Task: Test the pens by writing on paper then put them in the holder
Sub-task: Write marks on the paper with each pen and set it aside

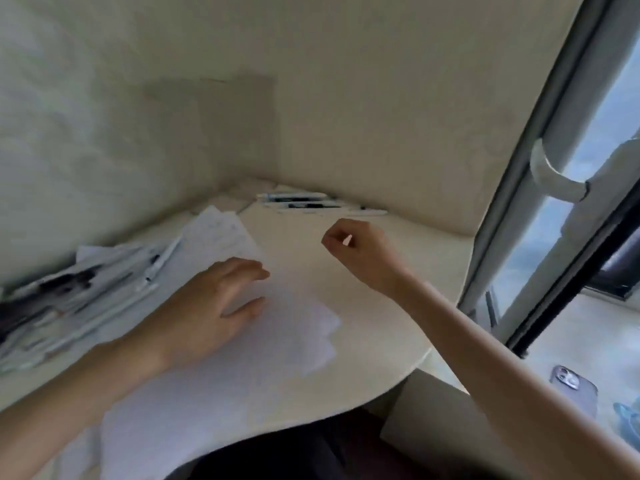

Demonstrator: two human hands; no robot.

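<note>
Pen (347, 240): only a short white end shows, poking out between the curled fingers of my right hand (360, 251), which pinches it and hangs above the desk, clear of the surface; blur hides the rest of the barrel, so I take it for a pen on judgement. Further pens: a row of pens (304, 202) lies along the far corner by the wall, and a heap of pens (90, 292) sits at the left edge, partly on loose papers. No holder can be made out with certainty. Paper sheets (277, 341) lie fanned across the near left of the desk; my left hand (214, 306) rests flat on them, fingers loosely spread, thumb apart. Recommendation: keep that palm down so the top sheet cannot slide, bring the pen to a bare patch just beside the fingers, and check which end is the tip before pressing. Surface: a pale desk (381, 323) with a curved front edge, fitted into a corner of cream wall (346, 116). Right side: a window with a white window handle (554, 178); below it a ledge (571, 341) carries a phone (573, 388), well apart from the work.
</note>
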